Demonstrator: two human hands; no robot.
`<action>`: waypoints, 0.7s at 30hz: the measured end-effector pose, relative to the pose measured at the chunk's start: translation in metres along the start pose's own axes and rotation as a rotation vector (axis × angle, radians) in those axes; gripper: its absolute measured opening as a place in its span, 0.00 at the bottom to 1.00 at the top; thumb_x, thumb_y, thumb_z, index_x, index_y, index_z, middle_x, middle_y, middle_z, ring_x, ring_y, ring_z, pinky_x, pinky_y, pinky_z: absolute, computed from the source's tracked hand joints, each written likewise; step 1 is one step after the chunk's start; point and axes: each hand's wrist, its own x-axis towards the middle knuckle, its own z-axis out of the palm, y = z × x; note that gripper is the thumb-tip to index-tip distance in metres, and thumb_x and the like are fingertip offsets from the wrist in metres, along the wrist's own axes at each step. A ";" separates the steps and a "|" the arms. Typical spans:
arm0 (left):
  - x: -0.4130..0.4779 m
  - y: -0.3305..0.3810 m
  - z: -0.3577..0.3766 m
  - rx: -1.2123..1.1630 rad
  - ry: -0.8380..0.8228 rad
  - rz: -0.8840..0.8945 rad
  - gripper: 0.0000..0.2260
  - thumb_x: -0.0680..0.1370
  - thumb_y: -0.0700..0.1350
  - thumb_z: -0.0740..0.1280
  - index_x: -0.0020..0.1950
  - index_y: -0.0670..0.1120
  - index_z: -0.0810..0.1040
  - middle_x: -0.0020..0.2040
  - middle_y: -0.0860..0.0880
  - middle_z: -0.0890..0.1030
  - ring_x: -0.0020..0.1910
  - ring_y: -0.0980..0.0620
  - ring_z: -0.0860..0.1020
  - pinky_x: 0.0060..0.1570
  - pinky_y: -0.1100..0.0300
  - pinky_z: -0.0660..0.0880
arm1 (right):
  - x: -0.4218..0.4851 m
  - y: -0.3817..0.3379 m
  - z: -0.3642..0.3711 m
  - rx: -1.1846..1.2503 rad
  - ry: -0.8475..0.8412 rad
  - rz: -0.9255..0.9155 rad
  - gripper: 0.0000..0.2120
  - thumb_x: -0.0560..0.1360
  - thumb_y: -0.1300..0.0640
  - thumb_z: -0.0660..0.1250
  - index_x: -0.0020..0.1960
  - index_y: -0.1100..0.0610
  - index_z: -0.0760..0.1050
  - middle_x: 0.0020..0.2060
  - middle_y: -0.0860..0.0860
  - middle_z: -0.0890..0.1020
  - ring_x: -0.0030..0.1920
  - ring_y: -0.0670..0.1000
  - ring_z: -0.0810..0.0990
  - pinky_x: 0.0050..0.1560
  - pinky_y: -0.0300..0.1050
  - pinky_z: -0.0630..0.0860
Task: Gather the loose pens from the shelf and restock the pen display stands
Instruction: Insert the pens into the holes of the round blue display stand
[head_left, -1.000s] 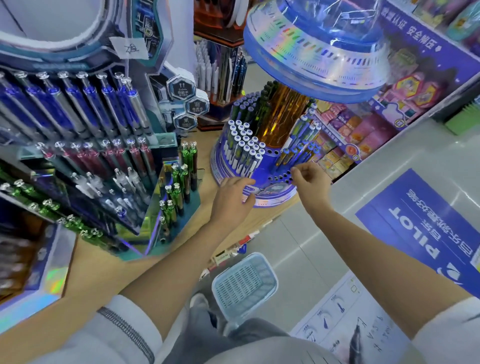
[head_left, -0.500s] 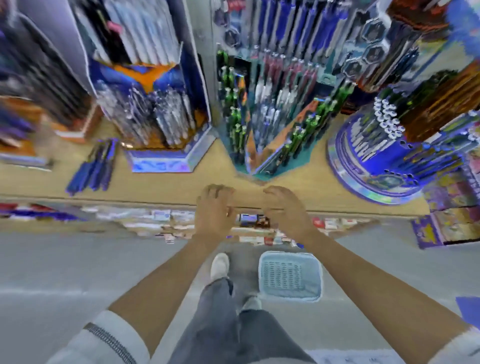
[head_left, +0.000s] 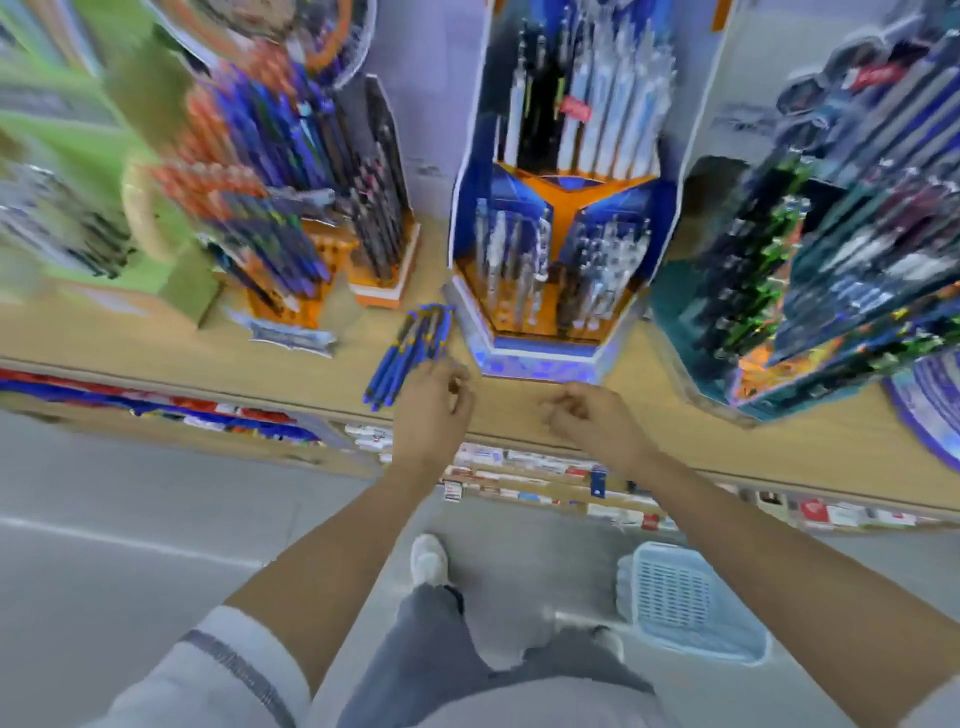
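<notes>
Several loose blue pens (head_left: 408, 353) lie in a slanted bundle on the wooden shelf (head_left: 156, 353), just left of a blue and orange pen display stand (head_left: 550, 291). My left hand (head_left: 434, 410) hovers at the bundle's near right side with fingers loosely curled; motion blur hides whether it touches the pens. My right hand (head_left: 592, 423) hangs over the shelf's front edge below that stand, fingers loosely curled, holding nothing.
More pen stands line the shelf: an orange one (head_left: 291, 249) at the left, a teal one (head_left: 779, 291) at the right, and a round blue one (head_left: 935, 410) at the far right edge. A light blue basket (head_left: 685, 603) sits on the floor by my feet.
My view and both hands have swung left along the shelf, away from the round blue stand. The loose blue pens now lie right beside my left hand.
</notes>
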 end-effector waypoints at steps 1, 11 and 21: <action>0.009 -0.017 -0.014 0.027 0.031 -0.038 0.08 0.74 0.41 0.65 0.51 0.45 0.79 0.46 0.44 0.79 0.47 0.43 0.76 0.46 0.53 0.69 | 0.009 -0.017 0.020 0.066 -0.028 0.030 0.03 0.77 0.64 0.67 0.49 0.58 0.78 0.38 0.50 0.81 0.34 0.40 0.78 0.42 0.37 0.75; 0.066 -0.087 -0.055 0.228 -0.287 -0.134 0.21 0.74 0.45 0.69 0.65 0.40 0.72 0.61 0.41 0.74 0.63 0.42 0.70 0.60 0.53 0.67 | 0.095 -0.090 0.127 -0.070 0.082 0.143 0.13 0.75 0.51 0.70 0.35 0.53 0.73 0.27 0.47 0.76 0.34 0.54 0.77 0.39 0.48 0.72; 0.087 -0.077 -0.053 0.262 -0.452 -0.232 0.06 0.71 0.43 0.68 0.36 0.44 0.74 0.41 0.44 0.77 0.50 0.42 0.79 0.43 0.54 0.72 | 0.116 -0.099 0.139 -0.243 0.070 0.291 0.10 0.71 0.56 0.71 0.33 0.55 0.74 0.34 0.55 0.81 0.41 0.56 0.82 0.38 0.43 0.77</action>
